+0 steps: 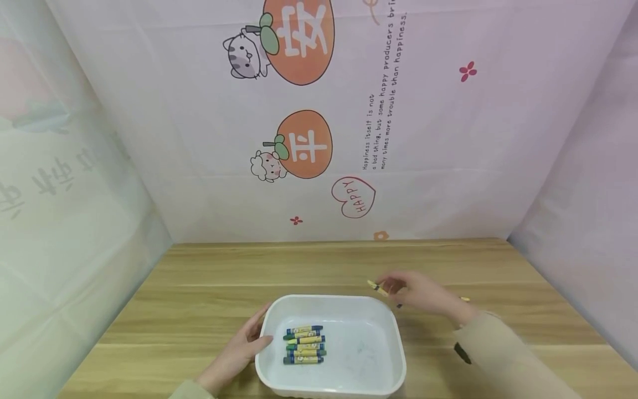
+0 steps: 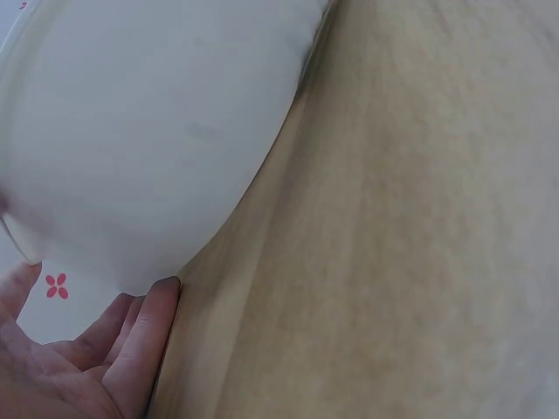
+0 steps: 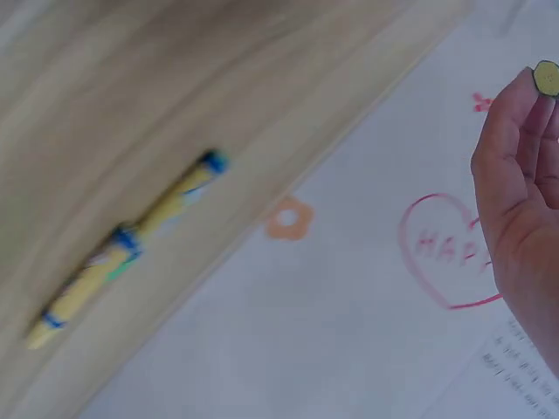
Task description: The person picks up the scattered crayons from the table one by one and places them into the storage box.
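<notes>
A white plastic box (image 1: 359, 349) stands on the table in front of me. My left hand (image 1: 244, 349) grips its left side, the thumb over the rim and the other fingers against the outer wall (image 2: 166, 131). Several crayons (image 1: 305, 346) in yellow wrappers, with green and dark ends, lie side by side in the left half of the box. Beyond its far right corner, my right hand (image 1: 416, 288) holds a yellow crayon (image 1: 377, 287) above the table. In the right wrist view, the crayon's round yellow end (image 3: 547, 78) shows at the fingertips.
Two yellow-wrapped crayons lie on the wooden table, a near one (image 3: 87, 284) and another (image 3: 183, 192), mostly hidden by the right arm in the head view. A dark object (image 1: 462, 353) shows beside the right sleeve. Printed cloth walls (image 1: 423, 210) border the table.
</notes>
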Action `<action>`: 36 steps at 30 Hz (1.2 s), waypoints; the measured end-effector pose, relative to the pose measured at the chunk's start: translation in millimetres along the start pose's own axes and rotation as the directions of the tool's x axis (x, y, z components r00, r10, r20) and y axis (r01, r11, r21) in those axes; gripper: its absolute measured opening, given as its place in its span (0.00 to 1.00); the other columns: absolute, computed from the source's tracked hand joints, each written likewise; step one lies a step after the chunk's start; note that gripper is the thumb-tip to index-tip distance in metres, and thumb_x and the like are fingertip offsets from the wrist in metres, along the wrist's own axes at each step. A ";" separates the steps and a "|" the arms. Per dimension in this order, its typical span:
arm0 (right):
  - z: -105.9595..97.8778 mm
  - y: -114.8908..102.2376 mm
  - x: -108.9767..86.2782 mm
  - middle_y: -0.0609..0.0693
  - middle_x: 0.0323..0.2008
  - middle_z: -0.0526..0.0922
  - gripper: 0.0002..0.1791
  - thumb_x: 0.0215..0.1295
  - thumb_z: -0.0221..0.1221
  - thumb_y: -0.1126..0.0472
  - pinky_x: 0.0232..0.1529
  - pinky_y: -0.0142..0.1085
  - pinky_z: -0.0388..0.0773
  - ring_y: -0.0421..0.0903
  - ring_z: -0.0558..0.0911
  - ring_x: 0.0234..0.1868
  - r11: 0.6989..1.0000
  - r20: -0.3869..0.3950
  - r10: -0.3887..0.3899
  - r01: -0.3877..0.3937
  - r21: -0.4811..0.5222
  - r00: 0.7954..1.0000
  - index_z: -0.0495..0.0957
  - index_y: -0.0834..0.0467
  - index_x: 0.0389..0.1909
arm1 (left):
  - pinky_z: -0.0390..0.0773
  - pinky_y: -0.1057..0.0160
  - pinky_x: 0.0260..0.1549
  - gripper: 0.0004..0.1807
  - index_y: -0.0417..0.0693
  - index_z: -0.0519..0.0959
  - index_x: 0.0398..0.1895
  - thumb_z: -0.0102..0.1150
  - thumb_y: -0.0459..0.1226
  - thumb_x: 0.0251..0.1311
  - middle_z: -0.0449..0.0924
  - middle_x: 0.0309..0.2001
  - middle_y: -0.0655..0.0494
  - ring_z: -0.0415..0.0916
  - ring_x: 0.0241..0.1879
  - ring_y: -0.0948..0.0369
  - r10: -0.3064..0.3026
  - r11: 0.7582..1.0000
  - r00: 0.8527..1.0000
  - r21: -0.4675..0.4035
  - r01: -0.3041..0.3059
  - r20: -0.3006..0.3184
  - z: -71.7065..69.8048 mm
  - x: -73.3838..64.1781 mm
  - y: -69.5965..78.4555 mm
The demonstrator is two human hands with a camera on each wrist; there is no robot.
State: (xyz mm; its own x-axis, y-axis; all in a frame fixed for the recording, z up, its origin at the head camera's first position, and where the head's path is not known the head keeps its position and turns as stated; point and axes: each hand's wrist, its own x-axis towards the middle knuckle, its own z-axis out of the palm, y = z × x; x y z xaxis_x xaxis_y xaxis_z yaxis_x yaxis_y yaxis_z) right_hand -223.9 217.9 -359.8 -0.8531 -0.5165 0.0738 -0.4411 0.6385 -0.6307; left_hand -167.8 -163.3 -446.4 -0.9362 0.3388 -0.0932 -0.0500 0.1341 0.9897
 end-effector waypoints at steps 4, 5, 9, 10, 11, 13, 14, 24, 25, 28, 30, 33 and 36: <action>7.7 -32.3 14.4 0.48 0.39 0.81 0.18 0.56 0.61 0.65 0.34 0.28 0.78 0.42 0.78 0.40 1.000 0.075 -0.014 0.012 0.027 0.997 0.77 0.56 0.49 | 0.83 0.53 0.41 0.40 0.49 0.43 0.73 0.51 0.37 0.62 0.53 0.64 0.23 0.74 0.52 0.50 0.000 1.000 1.000 0.012 0.000 -0.006 0.6 -0.1 0.4; 11.0 -39.7 18.3 0.48 0.40 0.81 0.18 0.56 0.61 0.65 0.34 0.27 0.78 0.42 0.78 0.40 0.999 0.095 -0.029 0.026 0.028 0.995 0.77 0.55 0.49 | 0.82 0.53 0.41 0.40 0.49 0.43 0.73 0.52 0.37 0.62 0.53 0.64 0.23 0.73 0.52 0.49 0.002 1.000 1.000 0.015 -0.002 -0.009 0.9 0.0 0.6; 28.9 -67.9 33.5 0.46 0.40 0.82 0.17 0.57 0.61 0.66 0.34 0.25 0.78 0.40 0.78 0.40 0.996 0.200 -0.093 0.088 0.034 0.975 0.78 0.53 0.48 | 0.83 0.53 0.41 0.40 0.48 0.44 0.73 0.52 0.37 0.62 0.54 0.64 0.22 0.73 0.52 0.49 0.008 1.000 1.000 0.028 -0.007 -0.015 1.6 0.0 1.4; 33.8 -74.6 37.1 0.45 0.39 0.81 0.17 0.57 0.61 0.67 0.34 0.24 0.78 0.39 0.78 0.40 0.995 0.228 -0.103 0.097 0.037 0.968 0.78 0.53 0.48 | 0.83 0.53 0.41 0.40 0.48 0.44 0.73 0.52 0.37 0.62 0.54 0.64 0.22 0.74 0.52 0.49 0.008 1.000 1.000 0.027 -0.008 -0.014 1.6 -0.1 1.4; 38.9 -80.8 40.4 0.44 0.38 0.81 0.17 0.57 0.60 0.67 0.34 0.24 0.78 0.38 0.78 0.39 0.994 0.255 -0.109 0.102 0.038 0.961 0.78 0.52 0.47 | 0.83 0.53 0.40 0.40 0.49 0.44 0.73 0.51 0.37 0.62 0.54 0.64 0.22 0.74 0.51 0.49 0.007 1.000 1.000 0.024 -0.007 -0.012 1.5 -0.2 1.3; 48.7 -92.0 46.3 0.43 0.35 0.80 0.16 0.56 0.61 0.68 0.34 0.24 0.77 0.36 0.78 0.38 0.994 0.312 -0.105 0.098 0.036 0.944 0.79 0.52 0.46 | 0.83 0.53 0.40 0.40 0.49 0.44 0.73 0.51 0.37 0.62 0.54 0.63 0.22 0.75 0.50 0.50 0.008 1.000 1.000 0.019 -0.007 -0.007 1.1 -0.3 0.8; 53.4 -96.7 48.8 0.42 0.33 0.80 0.15 0.56 0.61 0.68 0.33 0.24 0.77 0.35 0.77 0.37 0.995 0.340 -0.097 0.093 0.029 0.935 0.79 0.52 0.45 | 0.83 0.53 0.40 0.40 0.49 0.44 0.73 0.51 0.37 0.62 0.54 0.63 0.22 0.75 0.50 0.51 0.008 1.000 1.000 0.017 -0.008 -0.004 0.8 -0.2 0.4; 91.1 -112.3 63.2 0.40 0.31 0.78 0.15 0.55 0.63 0.67 0.32 0.24 0.76 0.31 0.76 0.32 0.994 0.498 -0.027 0.077 -0.080 0.867 0.80 0.49 0.42 | 0.83 0.53 0.40 0.39 0.48 0.42 0.73 0.50 0.36 0.63 0.54 0.63 0.22 0.73 0.53 0.48 0.045 0.999 0.999 0.011 -0.046 0.008 -0.4 -1.1 -1.8; 94.2 -111.5 63.7 0.40 0.30 0.78 0.15 0.55 0.63 0.67 0.32 0.23 0.75 0.31 0.76 0.32 0.992 0.506 -0.029 0.086 -0.089 0.862 0.80 0.50 0.42 | 0.83 0.53 0.40 0.39 0.48 0.42 0.73 0.50 0.36 0.63 0.54 0.63 0.22 0.73 0.53 0.48 0.045 0.999 0.999 0.010 -0.045 0.007 -0.5 -0.9 -2.0; 102.4 -108.6 63.5 0.38 0.28 0.78 0.14 0.54 0.63 0.67 0.33 0.22 0.74 0.30 0.74 0.31 0.986 0.525 -0.048 0.124 -0.110 0.850 0.80 0.50 0.41 | 0.83 0.52 0.40 0.39 0.48 0.43 0.73 0.50 0.35 0.63 0.54 0.64 0.22 0.73 0.52 0.48 0.044 0.999 0.999 0.001 -0.044 0.006 -0.4 -0.6 -1.9; 105.9 -106.7 63.1 0.38 0.28 0.78 0.14 0.54 0.63 0.68 0.33 0.21 0.73 0.29 0.74 0.31 0.987 0.536 -0.058 0.131 -0.098 0.842 0.80 0.51 0.41 | 0.83 0.52 0.40 0.39 0.48 0.43 0.73 0.50 0.35 0.63 0.54 0.64 0.22 0.73 0.51 0.49 0.040 0.999 0.999 -0.001 -0.040 0.006 -0.3 -0.6 -2.0; 106.9 -105.6 62.7 0.41 0.27 0.78 0.14 0.53 0.63 0.69 0.33 0.21 0.73 0.30 0.74 0.30 0.993 0.541 -0.069 0.112 -0.047 0.838 0.80 0.54 0.42 | 0.83 0.52 0.39 0.39 0.48 0.43 0.73 0.50 0.35 0.63 0.53 0.64 0.22 0.75 0.50 0.51 0.034 0.999 0.999 -0.006 -0.034 0.008 -0.2 -0.7 -2.1; 104.5 -106.1 62.6 0.46 0.29 0.80 0.15 0.53 0.62 0.71 0.32 0.22 0.74 0.31 0.74 0.30 0.998 0.535 -0.060 0.069 0.003 0.843 0.80 0.56 0.42 | 0.83 0.52 0.39 0.39 0.48 0.43 0.73 0.50 0.35 0.63 0.54 0.63 0.22 0.75 0.48 0.52 0.030 0.999 1.000 -0.011 -0.030 0.006 0.0 -0.7 -2.2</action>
State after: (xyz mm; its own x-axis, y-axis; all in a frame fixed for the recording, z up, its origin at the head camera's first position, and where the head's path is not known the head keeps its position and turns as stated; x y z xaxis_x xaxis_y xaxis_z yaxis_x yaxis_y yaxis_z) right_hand -201.4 58.2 -369.0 -0.5433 -0.7788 -0.3135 -0.4982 0.5996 -0.6263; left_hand -167.0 -163.9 -448.5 -0.9351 0.3485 -0.0639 -0.0254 0.1139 0.9932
